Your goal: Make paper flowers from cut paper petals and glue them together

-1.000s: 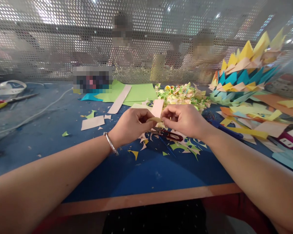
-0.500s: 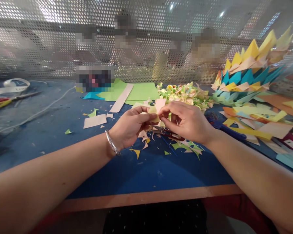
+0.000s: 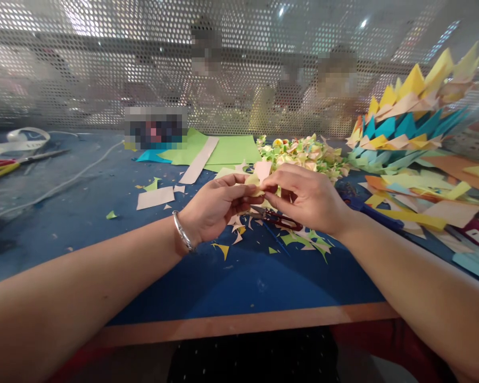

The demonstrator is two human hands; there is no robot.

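Note:
Between my two hands is a small pale yellow paper piece [image 3: 252, 181], partly covered by fingers. My left hand [image 3: 219, 205], with a silver bangle at the wrist, pinches it between thumb and fingers. My right hand [image 3: 305, 197] pinches the same piece at its right edge, thumb and fingertips pressed together. Scissors with dark red handles [image 3: 281, 219] lie on the table just under the hands, partly hidden. Around them are scattered paper offcuts [image 3: 222, 250] in yellow, green and pink. Behind the fingers a pink paper piece [image 3: 263, 169] shows.
Green sheets [image 3: 231, 149] and a pink strip [image 3: 199, 161] lie behind. A heap of small paper pieces [image 3: 307, 154] sits at the back, near a layered folded-paper model [image 3: 411, 125]. Paper strips [image 3: 431, 207] cover the right side. Scissors [image 3: 8, 167] and a white cable [image 3: 56, 183] are left.
Both hands have shifted very slightly to the right, still pinching the yellow paper. The fingertips sit a little closer over it, and more of the scissors' handles shows below.

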